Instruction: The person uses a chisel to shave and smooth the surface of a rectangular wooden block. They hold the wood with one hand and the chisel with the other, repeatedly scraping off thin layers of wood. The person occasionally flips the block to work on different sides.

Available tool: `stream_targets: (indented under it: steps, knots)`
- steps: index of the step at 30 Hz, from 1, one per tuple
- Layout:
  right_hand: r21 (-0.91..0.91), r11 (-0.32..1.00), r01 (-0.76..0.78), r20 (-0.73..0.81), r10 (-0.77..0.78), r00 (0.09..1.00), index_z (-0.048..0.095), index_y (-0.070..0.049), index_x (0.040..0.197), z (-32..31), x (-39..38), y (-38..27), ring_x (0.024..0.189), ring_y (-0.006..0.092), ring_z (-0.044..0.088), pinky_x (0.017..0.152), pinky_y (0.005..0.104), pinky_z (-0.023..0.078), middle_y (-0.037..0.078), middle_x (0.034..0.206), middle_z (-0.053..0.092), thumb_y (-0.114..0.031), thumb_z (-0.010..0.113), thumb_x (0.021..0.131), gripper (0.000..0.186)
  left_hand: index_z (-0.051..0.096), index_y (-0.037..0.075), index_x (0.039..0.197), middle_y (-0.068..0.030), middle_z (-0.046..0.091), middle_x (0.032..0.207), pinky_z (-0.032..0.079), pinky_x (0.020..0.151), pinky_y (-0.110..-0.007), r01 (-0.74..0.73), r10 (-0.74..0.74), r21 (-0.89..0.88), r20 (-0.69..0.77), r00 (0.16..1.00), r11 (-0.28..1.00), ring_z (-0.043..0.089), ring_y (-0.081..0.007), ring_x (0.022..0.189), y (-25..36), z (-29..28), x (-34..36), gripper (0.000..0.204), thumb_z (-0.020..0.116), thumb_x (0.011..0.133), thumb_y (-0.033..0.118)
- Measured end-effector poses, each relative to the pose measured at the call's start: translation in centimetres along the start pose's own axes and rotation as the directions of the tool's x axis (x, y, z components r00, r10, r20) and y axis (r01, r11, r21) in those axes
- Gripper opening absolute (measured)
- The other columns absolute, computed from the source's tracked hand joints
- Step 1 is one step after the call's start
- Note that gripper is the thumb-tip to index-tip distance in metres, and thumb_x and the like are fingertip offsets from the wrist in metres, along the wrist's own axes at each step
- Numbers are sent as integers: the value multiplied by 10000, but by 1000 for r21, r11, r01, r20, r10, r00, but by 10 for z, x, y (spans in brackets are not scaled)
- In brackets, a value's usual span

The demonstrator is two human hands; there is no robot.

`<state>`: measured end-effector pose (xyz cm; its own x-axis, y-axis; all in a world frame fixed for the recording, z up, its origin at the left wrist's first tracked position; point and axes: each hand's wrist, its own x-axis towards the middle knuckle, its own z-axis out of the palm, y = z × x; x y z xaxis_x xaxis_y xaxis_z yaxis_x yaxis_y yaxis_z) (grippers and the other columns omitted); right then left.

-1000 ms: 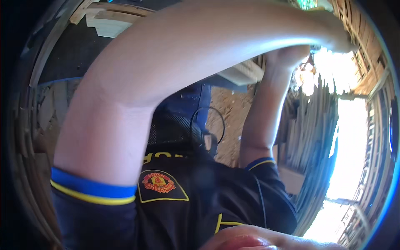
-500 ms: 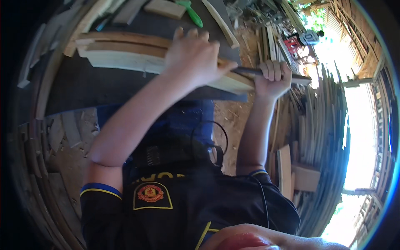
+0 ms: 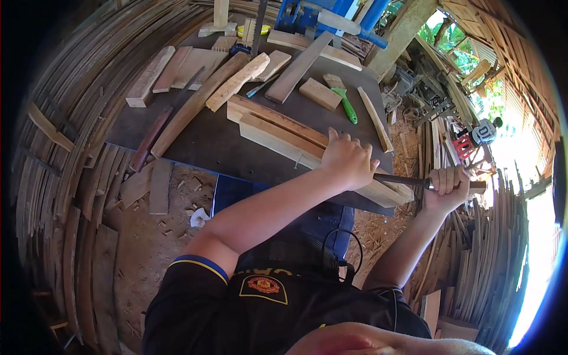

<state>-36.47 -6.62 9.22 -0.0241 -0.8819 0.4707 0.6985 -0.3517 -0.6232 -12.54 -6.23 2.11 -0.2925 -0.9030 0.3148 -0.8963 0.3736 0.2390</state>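
Observation:
My right hand [image 3: 447, 188] is closed around the handle end of a long, dark-bladed chisel [image 3: 402, 178]. The blade runs left beneath my left hand [image 3: 349, 163], which is closed over it and presses on a wooden workpiece. Its tip is hidden under that hand. This workpiece is a reddish-brown strip [image 3: 278, 120] with a lengthwise gap, lying against a paler board [image 3: 269, 140]. A nail [image 3: 297, 161] sticks out near the pale board's front side. Both pieces lie slantwise on a dark table [image 3: 207, 139], and the pale board reaches past my left hand to the right.
On the table lie a green-handled brush [image 3: 348, 109], a wood block [image 3: 319, 93], a long curved piece [image 3: 198, 106] and several offcuts. Blue machinery [image 3: 302, 21] stands beyond. Stacked planks [image 3: 485, 236] line the right, more the left. Shavings cover the ground [image 3: 168, 236]. Another person [image 3: 486, 131] is far right.
The view has shifted, so more of the table and the blue machinery shows. My hands and the chisel appear lower and farther right. Both hands keep their grip.

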Motion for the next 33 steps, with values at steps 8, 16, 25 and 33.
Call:
stream_targets:
  steps: [8, 16, 25, 33]
  knots:
    - [-334, 941, -44, 104, 83, 991, 348, -155, 660, 110, -2, 27, 375, 77, 221, 370, 279, 204, -47, 484, 277, -112, 498, 975, 352, 590, 78, 1269, -143, 691, 1073, 417, 1018, -594, -45, 18, -134, -194, 981, 990, 661, -305, 1051, -2, 5, -16, 348, 547, 963, 239]
    - [-500, 863, -79, 51, 121, 991, 499, -83, 653, 139, 28, 71, 401, 75, 346, 376, 270, 248, -29, 538, 410, -53, 591, 909, 274, 577, 72, 1239, -104, 665, 1109, 427, 1023, -477, -338, 15, -423, -606, 795, 841, 645, -291, 1043, -19, 7, -7, 394, 520, 861, -23]
    - [-667, 739, -91, 108, 217, 970, 594, -9, 690, 146, 60, 99, 455, 152, 525, 428, 338, 382, 57, 541, 532, -158, 591, 901, 258, 484, 42, 1206, -77, 621, 917, 497, 685, -317, -158, -83, -953, -141, 986, -258, 629, -184, 781, -14, -20, 23, 285, 428, 974, 198]
    - [-924, 358, 138, 181, 89, 979, 715, 49, 845, 161, 63, 135, 683, 305, 701, 630, 410, 558, 186, 744, 693, -289, 650, 854, 344, 514, 92, 933, 12, 505, 758, 350, 523, -257, -376, -416, -925, -360, 835, 46, 452, -74, 608, -3, 13, 33, 280, 388, 1039, 318]
